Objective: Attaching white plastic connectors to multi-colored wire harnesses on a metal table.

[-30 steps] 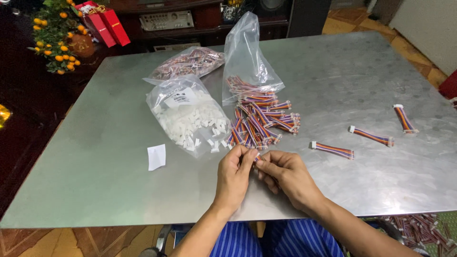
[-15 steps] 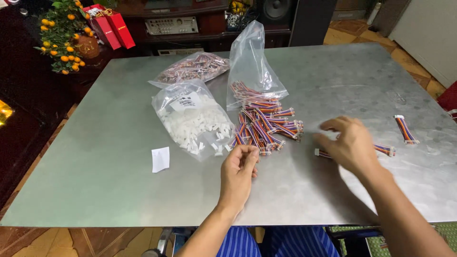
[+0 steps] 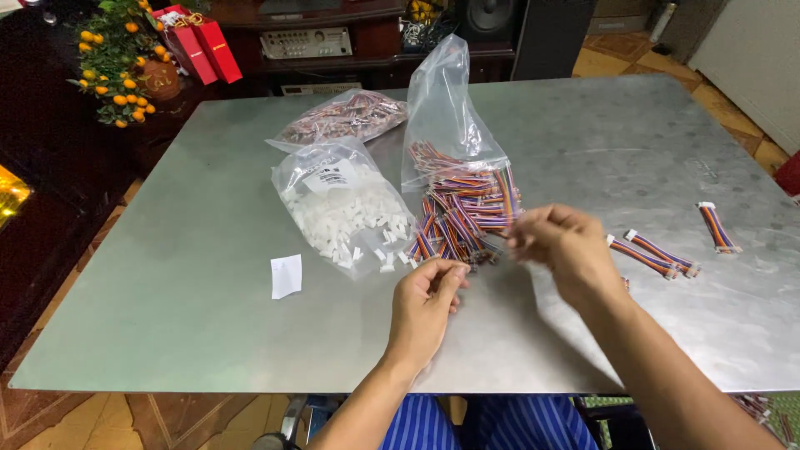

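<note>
My left hand (image 3: 425, 312) rests on the metal table (image 3: 192, 333) with its fingers curled together, just in front of a pile of short rainbow ribbon cables (image 3: 467, 208) that spills from a clear bag (image 3: 446, 117). My right hand (image 3: 558, 246) hovers at the pile's right edge. Its fingertips are pinched and blurred, so whether it holds a cable is unclear. A bag of small white connectors (image 3: 346, 208) lies left of the pile. Two cables with white ends (image 3: 654, 254) lie right of my right hand, with one more (image 3: 717, 227) farther right.
Another bag of cables (image 3: 346, 117) lies behind the connector bag. A white paper slip (image 3: 286, 276) is on the table at left. Beyond the far edge stand a small orange-fruit tree (image 3: 117, 58), red boxes (image 3: 204, 46), an audio unit (image 3: 304, 42) and a speaker (image 3: 517, 33).
My two hands were together at the front edge. My right hand swung out to the cables at right and has come back to the pile. My left hand has barely moved.
</note>
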